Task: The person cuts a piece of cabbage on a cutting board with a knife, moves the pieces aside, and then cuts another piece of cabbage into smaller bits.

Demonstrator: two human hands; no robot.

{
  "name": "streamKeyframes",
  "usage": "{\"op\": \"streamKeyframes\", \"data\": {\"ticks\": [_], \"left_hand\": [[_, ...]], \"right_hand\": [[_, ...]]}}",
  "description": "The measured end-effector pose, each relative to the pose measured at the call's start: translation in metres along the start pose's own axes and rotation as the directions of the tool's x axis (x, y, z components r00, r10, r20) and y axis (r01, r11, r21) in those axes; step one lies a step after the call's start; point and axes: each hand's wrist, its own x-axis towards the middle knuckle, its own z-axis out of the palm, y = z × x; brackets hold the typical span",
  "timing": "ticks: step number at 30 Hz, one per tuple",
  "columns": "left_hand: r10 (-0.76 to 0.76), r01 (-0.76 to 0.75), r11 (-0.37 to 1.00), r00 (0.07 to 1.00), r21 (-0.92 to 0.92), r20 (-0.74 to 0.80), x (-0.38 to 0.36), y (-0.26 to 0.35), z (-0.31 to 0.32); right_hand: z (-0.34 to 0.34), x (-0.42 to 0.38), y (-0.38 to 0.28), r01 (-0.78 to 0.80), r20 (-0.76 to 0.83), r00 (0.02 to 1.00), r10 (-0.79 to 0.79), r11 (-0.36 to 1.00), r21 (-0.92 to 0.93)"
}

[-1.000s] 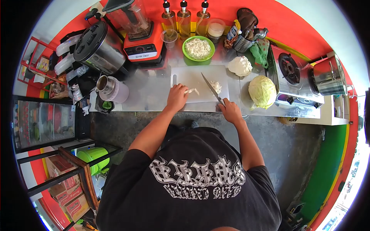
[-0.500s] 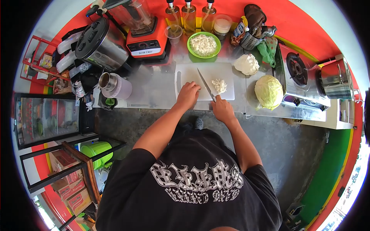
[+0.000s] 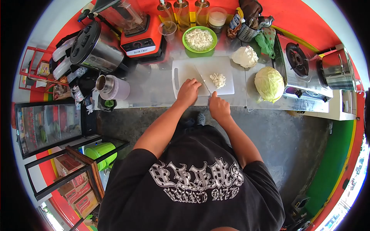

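Observation:
A white cutting board [image 3: 227, 67] lies on the metal counter. My right hand [image 3: 219, 107] is closed around the handle of a kitchen knife [image 3: 203, 81], whose blade points away from me over the board. On the board's near left part rests my left hand [image 3: 189, 91], its fingers curled and bent down just left of the blade; whatever lies under them is hidden. Right of the knife sits a small heap of chopped white pieces [image 3: 218, 80]. Behind the board, a green bowl [image 3: 185, 39] holds more pale shredded pieces.
A pale green cabbage [image 3: 269, 84] and a white lumpy mass [image 3: 245, 57] sit right of the board, before a gas stove [image 3: 297, 63]. To the left stand a red blender [image 3: 140, 44], a large steel pot [image 3: 101, 50] and a flask [image 3: 115, 88]. Oil bottles [image 3: 181, 13] line the wall.
The view has shifted slightly. The knife blade has turned a little, showing as a thinner line between my hands. Both hands stay at the board.

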Motion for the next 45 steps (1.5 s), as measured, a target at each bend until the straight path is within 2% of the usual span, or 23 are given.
{"op": "streamKeyframes", "data": {"ticks": [7,11,13,20,22,25,26,28,31,35,37,40,43,45], "left_hand": [[-0.010,0.009,0.999,1.000,-0.047,-0.014,-0.005,0.002,-0.004],[-0.007,0.006,0.998,1.000,-0.062,-0.010,-0.006,-0.001,-0.002],[-0.007,0.007,0.998,1.000,-0.070,-0.011,-0.007,0.001,-0.003],[0.053,-0.052,0.998,0.998,-0.045,0.013,-0.011,0.002,-0.013],[0.045,-0.044,0.998,0.999,-0.051,0.009,-0.011,0.001,-0.010],[0.052,-0.053,0.998,0.999,-0.044,-0.013,-0.009,-0.001,-0.007],[0.045,-0.044,0.999,0.999,-0.031,0.025,-0.009,-0.002,-0.008],[0.036,-0.034,0.999,0.997,-0.017,0.069,-0.010,-0.001,-0.012],[0.074,-0.073,0.997,0.996,-0.041,0.046,-0.010,-0.002,-0.010],[0.033,-0.031,0.999,0.998,-0.039,0.049,-0.011,-0.002,-0.007],[0.029,-0.027,0.999,0.998,-0.035,0.058,-0.012,0.000,-0.011],[0.061,-0.063,0.991,0.998,-0.116,-0.021,-0.014,0.002,-0.014],[0.039,-0.044,0.994,0.998,-0.105,-0.047,-0.012,-0.001,-0.010],[0.089,-0.089,0.996,0.996,-0.018,-0.003,-0.013,-0.005,-0.009]], "right_hand": [[-0.015,0.006,0.001,0.013,0.027,1.000,-0.013,1.000,0.022],[-0.005,0.009,-0.002,0.025,0.031,0.999,-0.025,1.000,-0.014],[0.001,0.015,-0.005,-0.003,0.058,0.998,0.001,1.000,0.025],[-0.024,0.010,-0.004,0.027,0.056,0.998,-0.028,0.999,0.017],[-0.010,0.009,-0.004,0.034,0.055,0.998,-0.039,0.995,0.092],[-0.003,0.015,-0.003,0.025,0.042,0.999,-0.030,0.993,0.111],[-0.003,0.018,-0.002,0.027,0.042,0.999,-0.032,0.993,0.111],[-0.014,0.016,-0.004,0.056,0.033,0.998,-0.058,0.996,0.066],[-0.002,0.015,-0.006,0.045,0.035,0.998,-0.046,0.998,0.047],[0.010,0.020,-0.007,0.017,0.049,0.999,-0.020,0.998,0.059],[-0.010,0.018,-0.012,0.029,0.020,0.999,-0.029,1.000,-0.006],[-0.029,0.011,-0.015,0.046,0.041,0.998,-0.045,0.998,-0.030],[-0.019,0.015,-0.014,-0.003,0.064,0.998,0.000,0.999,0.049],[-0.006,0.015,-0.015,-0.002,0.059,0.998,-0.001,0.999,0.051]]}}
